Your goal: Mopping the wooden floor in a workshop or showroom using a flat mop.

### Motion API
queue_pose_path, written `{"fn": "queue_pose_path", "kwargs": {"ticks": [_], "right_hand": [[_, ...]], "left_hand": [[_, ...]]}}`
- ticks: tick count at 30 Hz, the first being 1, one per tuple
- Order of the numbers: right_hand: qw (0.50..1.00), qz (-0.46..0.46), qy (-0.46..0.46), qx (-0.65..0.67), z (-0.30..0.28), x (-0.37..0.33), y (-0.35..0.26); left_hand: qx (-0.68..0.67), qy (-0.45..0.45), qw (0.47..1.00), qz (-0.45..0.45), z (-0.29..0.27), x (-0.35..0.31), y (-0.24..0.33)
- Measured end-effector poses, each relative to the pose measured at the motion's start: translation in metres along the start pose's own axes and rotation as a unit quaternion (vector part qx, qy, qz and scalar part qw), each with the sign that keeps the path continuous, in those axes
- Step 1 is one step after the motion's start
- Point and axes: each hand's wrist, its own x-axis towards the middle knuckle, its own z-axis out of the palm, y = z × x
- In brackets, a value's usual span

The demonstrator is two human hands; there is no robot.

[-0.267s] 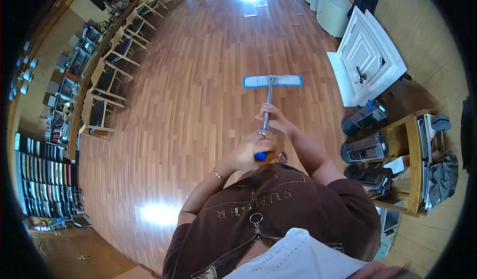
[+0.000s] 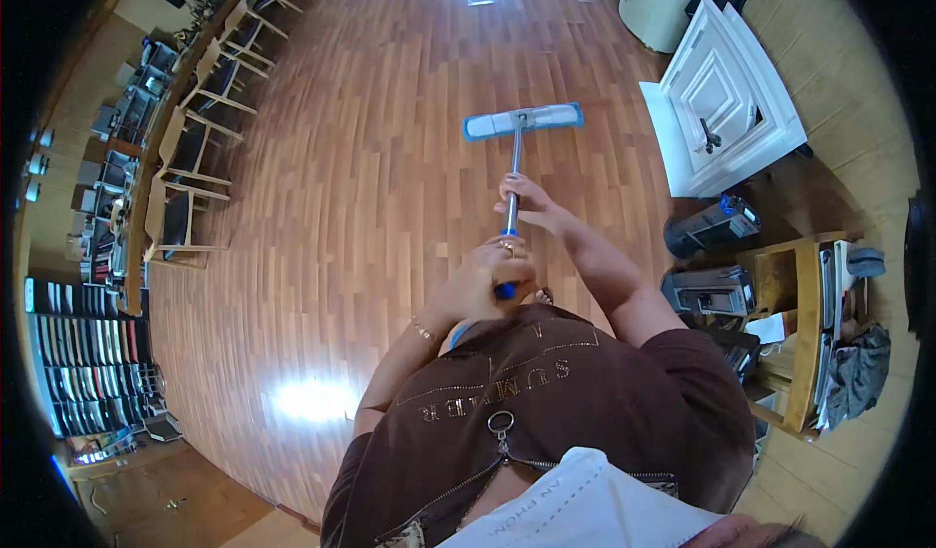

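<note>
A flat floor mop [image 2: 523,119] with a wide blue-edged head and a metal pole rests out in front of me on the wood-plank floor [image 2: 370,158]. My left hand [image 2: 490,280] is wrapped round the blue grip at the top of the pole, close to my body. Further along the pole, my right hand [image 2: 529,197] is closed round the bare metal part. The mop head is slightly tilted, its right end farther from me than its left.
Wooden chairs [image 2: 185,218] line a long counter on the left, with a rack of dark folders [image 2: 88,353] nearer me. On the right stand a white panelled door piece [image 2: 721,109], dark machines [image 2: 712,226], a wooden shelf [image 2: 807,333] and a pale rounded cabinet [image 2: 655,7].
The mop head has shifted farther away and a little left, and has tilted. Both hands have moved slightly forward and left with the pole, keeping their grip.
</note>
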Motion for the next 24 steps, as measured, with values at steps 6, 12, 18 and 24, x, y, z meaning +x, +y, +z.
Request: {"fn": "queue_pose_path", "kwargs": {"ticks": [6,12,18,24], "right_hand": [[0.987,-0.025,0.066,-0.147,0.03,-0.021,-0.1],[0.983,0.013,0.047,-0.177,0.034,-0.011,-0.113],[0.988,-0.004,0.052,-0.145,0.012,0.027,-0.075],[0.981,-0.032,0.093,-0.167,-0.028,0.074,0.008]], "left_hand": [[-0.035,-0.11,0.991,0.067,-0.058,0.016,0.079],[-0.113,-0.132,0.971,0.161,-0.073,0.032,0.076],[-0.128,-0.062,0.977,0.16,-0.085,0.052,0.02],[-0.047,-0.059,0.99,0.121,-0.09,0.086,-0.05]]}}
